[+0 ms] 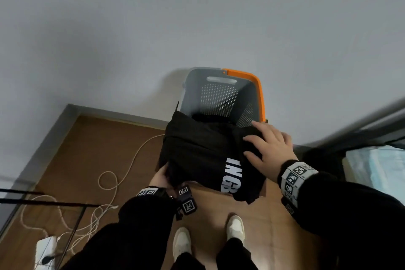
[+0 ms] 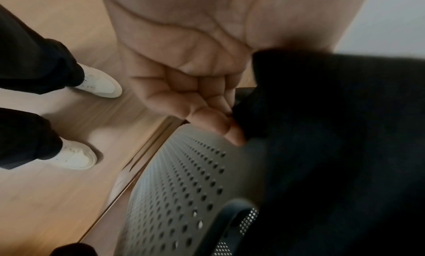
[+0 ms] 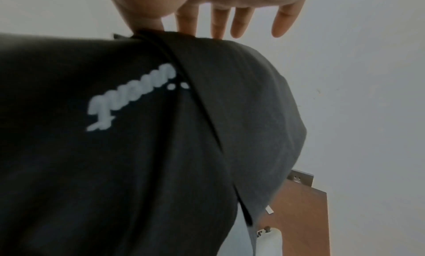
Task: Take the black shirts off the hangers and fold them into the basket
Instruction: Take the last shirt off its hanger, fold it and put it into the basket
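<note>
I have the folded black shirt (image 1: 203, 153) held over the near rim of the grey laundry basket (image 1: 219, 94), which stands at twelve o'clock from my feet, against the wall. My left hand (image 1: 161, 176) pinches the shirt's near-left edge, fingers curled into the cloth, at about ten o'clock. My right hand (image 1: 268, 147) lies flat on top of the bundle at two o'clock, fingers straight and spread, pressing rather than gripping.

The risk, as I judge it, is the fold coming apart. One corner (image 1: 249, 193) with white lettering already droops loose at the near right, and my right hand only presses from above, so tipping the bundle in could let that side slide off and open. The shirt could also catch on the basket's rim and land crumpled. I would need to support it from below before lowering it.

The floor (image 1: 105, 151) is brown wood-look boards. A pale cord (image 1: 129, 166) loops across it at nine o'clock, near enough to trip on if I step left. The wall (image 1: 197, 17) is plain grey-white. A metal frame (image 1: 361, 125) and pale blue bedding (image 1: 377, 166) sit at three o'clock.
</note>
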`<state>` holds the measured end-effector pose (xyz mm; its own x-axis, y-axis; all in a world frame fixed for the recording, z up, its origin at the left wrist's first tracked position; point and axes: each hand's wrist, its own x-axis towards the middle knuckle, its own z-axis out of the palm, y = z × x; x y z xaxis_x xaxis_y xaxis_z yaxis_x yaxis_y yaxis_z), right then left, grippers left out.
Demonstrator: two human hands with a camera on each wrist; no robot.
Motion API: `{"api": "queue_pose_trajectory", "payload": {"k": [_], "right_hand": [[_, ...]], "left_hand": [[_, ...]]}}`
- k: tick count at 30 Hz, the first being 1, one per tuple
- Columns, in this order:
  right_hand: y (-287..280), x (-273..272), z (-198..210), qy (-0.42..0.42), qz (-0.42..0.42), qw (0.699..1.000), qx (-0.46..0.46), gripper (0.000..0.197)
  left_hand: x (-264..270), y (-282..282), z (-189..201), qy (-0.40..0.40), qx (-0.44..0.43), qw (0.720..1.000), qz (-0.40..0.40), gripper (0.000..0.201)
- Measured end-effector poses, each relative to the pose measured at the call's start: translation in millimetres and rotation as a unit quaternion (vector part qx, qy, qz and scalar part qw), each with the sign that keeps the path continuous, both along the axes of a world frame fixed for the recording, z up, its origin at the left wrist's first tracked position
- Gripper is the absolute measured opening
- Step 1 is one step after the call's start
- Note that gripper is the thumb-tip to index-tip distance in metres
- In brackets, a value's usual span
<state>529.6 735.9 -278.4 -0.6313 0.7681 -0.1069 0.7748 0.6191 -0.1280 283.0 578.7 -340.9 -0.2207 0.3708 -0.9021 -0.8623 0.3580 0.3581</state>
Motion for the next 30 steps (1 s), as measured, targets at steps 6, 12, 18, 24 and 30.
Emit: {"api": "queue_pose_trajectory", "payload": {"k": [6,12,18,24,30], "right_hand": [[-31,-8,-9,-0.103,-0.055,0.992,-0.039,0.059],[-42,-17,-3,-0.120,-0.092,0.985,-0.077,0.064],[-44,-22,3,-0.129,-0.113,0.980,-0.101,0.064],[-49,-22,4,-0.120,-0.133,0.977,-0.114,0.064],[-49,-18,5,-0.095,-0.135,0.979,-0.123,0.063]], "left_hand": [[-47,-13,8,0.011,0.056,0.996,0.071,0.030],[-93,-26,42,0.021,0.160,0.977,0.141,0.048],[-97,-7,73,0.015,0.178,0.979,0.098,0.046],[-109,-1,82,0.023,0.171,0.984,0.051,0.037],[-109,6,95,0.090,0.153,0.982,0.070,0.031]]}}
